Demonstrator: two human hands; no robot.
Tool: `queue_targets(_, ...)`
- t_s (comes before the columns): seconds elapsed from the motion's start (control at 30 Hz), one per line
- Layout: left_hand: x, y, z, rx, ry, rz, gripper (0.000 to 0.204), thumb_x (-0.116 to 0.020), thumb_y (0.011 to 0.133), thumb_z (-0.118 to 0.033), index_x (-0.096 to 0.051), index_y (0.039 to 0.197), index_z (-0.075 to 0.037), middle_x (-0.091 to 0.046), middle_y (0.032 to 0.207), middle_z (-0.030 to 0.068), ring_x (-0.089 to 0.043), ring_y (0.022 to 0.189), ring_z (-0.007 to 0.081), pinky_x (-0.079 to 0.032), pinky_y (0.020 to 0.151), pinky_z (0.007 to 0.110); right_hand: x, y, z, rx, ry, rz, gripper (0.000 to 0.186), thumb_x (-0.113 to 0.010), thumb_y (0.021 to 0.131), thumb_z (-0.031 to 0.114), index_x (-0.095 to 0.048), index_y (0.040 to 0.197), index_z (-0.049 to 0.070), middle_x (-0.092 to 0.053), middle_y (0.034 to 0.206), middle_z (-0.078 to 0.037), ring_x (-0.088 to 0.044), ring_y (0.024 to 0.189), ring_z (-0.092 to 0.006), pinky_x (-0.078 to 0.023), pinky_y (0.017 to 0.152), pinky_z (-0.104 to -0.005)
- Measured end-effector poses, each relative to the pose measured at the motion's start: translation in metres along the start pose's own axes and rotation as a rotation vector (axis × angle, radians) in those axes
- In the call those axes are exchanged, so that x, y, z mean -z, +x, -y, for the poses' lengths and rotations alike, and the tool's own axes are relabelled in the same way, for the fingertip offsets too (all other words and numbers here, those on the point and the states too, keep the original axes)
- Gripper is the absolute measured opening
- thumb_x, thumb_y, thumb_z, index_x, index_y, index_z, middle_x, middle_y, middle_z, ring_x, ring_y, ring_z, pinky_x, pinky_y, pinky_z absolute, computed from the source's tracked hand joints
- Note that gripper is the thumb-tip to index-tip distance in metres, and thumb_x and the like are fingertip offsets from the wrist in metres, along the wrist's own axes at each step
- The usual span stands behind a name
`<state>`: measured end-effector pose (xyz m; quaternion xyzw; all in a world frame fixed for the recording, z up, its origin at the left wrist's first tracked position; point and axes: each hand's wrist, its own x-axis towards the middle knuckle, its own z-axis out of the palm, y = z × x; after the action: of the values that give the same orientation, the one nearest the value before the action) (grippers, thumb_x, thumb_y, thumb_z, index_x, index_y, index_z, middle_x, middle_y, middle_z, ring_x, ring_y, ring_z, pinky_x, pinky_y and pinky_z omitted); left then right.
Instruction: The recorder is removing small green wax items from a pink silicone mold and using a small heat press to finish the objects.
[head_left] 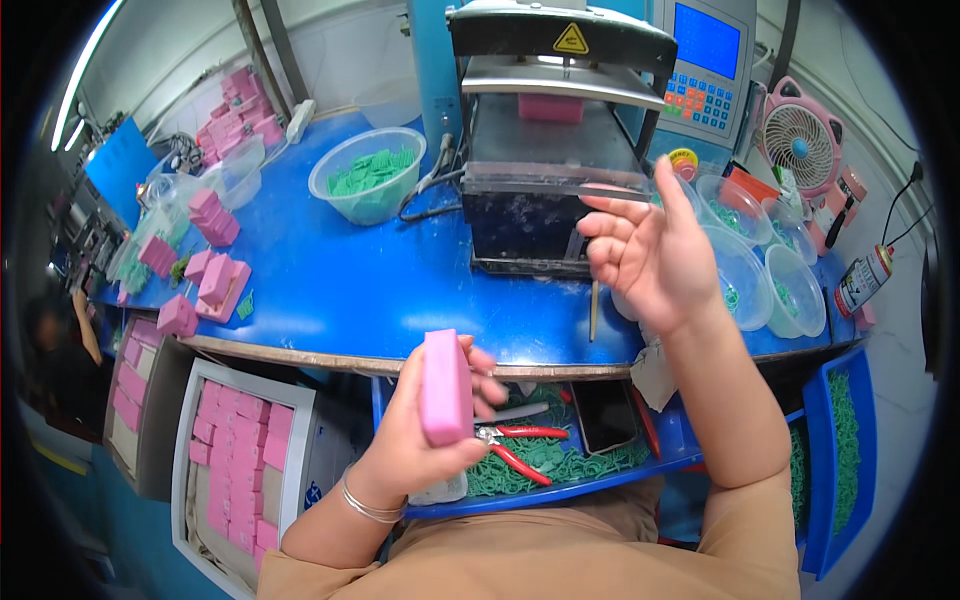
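I see a matt pink block point(445, 388) that looks like soft foam, a glossy blue tabletop point(380, 290), clear plastic bowls point(790, 290) and a black metal press point(555, 140).

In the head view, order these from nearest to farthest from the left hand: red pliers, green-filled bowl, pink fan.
1. Red pliers: just right of the left hand, in the drawer.
2. Green-filled bowl: back of table.
3. Pink fan: far right.

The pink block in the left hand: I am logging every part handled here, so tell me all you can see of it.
The pink block is a plain, matte, rounded-edged slab, like foam or rubber. It stands roughly upright on end, narrow side toward the camera, gripped low by the left hand, thumb one side, fingers the other. It is held in the air above the open blue drawer, in front of the table edge. Nothing else touches it.
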<state>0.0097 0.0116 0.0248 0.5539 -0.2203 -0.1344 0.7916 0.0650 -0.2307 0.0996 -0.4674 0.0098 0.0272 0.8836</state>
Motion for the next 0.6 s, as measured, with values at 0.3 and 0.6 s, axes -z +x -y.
queue_targets(0.3, 0.024, 0.006, -0.021, -0.149, -0.142, -0.27, 0.08, -0.072, 0.069, -0.047, -0.034, 0.125, -0.003, -0.044, 0.088, 0.003, -0.037, 0.062, 0.0062, -0.03, 0.049, 0.017, 0.013, -0.031, -0.014, 0.107, -0.101, 0.161, 0.048, -0.039, 0.093, 0.035, -0.059, 0.102, -0.008, -0.065, 0.078, -0.015, -0.058, 0.054, -0.0175, -0.048, 0.053, -0.0248)
queue_targets(0.6, 0.023, 0.025, -0.043, -0.64, 1.012, -0.32, 0.097, -0.08, 0.06, -0.043, -0.033, 0.13, 0.004, -0.043, 0.125, 0.0171, -0.045, 0.108, 0.0263, -0.037, 0.092, 0.038, 0.02, -0.086, -0.046, -0.343, 0.13, 0.466, 0.075, -0.051, 0.085, 0.009, -0.004, 0.145, 0.01, -0.053, 0.115, -0.03, -0.065, 0.068, -0.0293, -0.053, 0.061, -0.0339)
